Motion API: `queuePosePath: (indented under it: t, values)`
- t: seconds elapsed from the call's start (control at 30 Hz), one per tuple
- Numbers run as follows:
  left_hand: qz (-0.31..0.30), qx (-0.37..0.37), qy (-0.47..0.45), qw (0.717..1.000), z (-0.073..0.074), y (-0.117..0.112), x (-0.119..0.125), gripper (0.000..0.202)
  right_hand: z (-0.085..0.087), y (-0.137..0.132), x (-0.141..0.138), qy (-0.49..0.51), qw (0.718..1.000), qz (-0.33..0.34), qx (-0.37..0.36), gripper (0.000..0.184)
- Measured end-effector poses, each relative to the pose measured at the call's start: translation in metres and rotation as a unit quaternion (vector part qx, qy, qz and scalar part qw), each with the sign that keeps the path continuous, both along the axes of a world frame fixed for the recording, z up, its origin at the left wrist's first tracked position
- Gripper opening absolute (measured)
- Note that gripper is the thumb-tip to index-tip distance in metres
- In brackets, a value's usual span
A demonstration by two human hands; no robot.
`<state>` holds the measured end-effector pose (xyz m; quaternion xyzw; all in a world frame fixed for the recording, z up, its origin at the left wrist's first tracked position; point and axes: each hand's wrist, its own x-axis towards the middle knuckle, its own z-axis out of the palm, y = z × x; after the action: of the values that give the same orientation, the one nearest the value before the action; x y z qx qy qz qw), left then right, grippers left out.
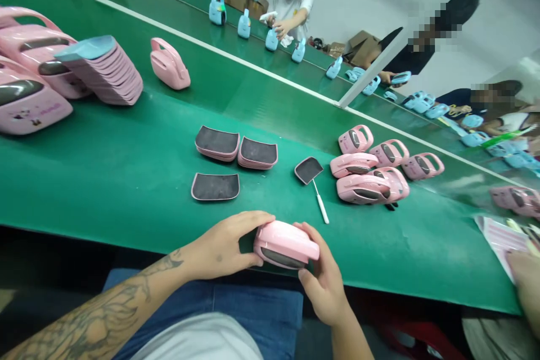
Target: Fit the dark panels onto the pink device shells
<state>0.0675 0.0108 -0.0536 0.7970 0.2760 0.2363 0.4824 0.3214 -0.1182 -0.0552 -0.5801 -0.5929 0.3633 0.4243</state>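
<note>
At the near edge of the green table, both hands hold a pink plastic case with a carry handle (280,239). It is tilted so its dark oval window faces me. My left hand (236,244) grips its left end between thumb and fingers; my right hand (321,273) is closed around the handle end. Just beyond lies a single curved panel with a dark lining (215,187). Two short piles of similar panels, a left pile (217,142) and a right pile (258,152), sit behind it. A white-handled screwdriver (322,207) touches another dark panel (309,170).
Several pink cases (367,187) cluster at the right. Larger-looking pink cases (34,107) and a tall stack of pink panels (112,76) stand at the left, near a lone case (169,64). Across a divider (253,69), people handle blue cases (243,25). Another person's hand (525,270) shows far right.
</note>
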Motion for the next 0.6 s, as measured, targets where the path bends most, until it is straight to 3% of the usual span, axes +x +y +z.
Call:
queuePosePath:
  t: [0.27, 0.37, 0.43, 0.5, 0.57, 0.6]
  values:
    - [0.027, 0.01, 0.001, 1.0, -0.009, -0.007, 0.001, 0.076, 0.006, 0.001, -0.012, -0.049, 0.994, -0.07, -0.067, 0.076]
    - [0.081, 0.082, -0.031, 0.993, -0.013, -0.009, -0.006, 0.071, 0.017, 0.008, -0.007, -0.058, 0.993, -0.089, -0.057, 0.073]
    - [0.184, 0.163, -0.076, 0.966, -0.017, 0.002, -0.018, 0.056, 0.029, 0.028, 0.0, -0.047, 0.992, -0.114, -0.03, 0.072]
    - [0.299, 0.24, -0.097, 0.919, -0.016, 0.022, -0.036, 0.036, 0.046, 0.065, 0.008, -0.052, 0.985, -0.164, 0.001, 0.069]
    - [0.414, 0.24, -0.048, 0.876, -0.01, 0.045, -0.057, 0.026, 0.064, 0.118, 0.014, -0.085, 0.973, -0.213, 0.023, 0.064]
    - [0.454, 0.204, 0.001, 0.867, -0.005, 0.055, -0.067, 0.028, 0.072, 0.149, 0.015, -0.092, 0.971, -0.221, 0.027, 0.063]
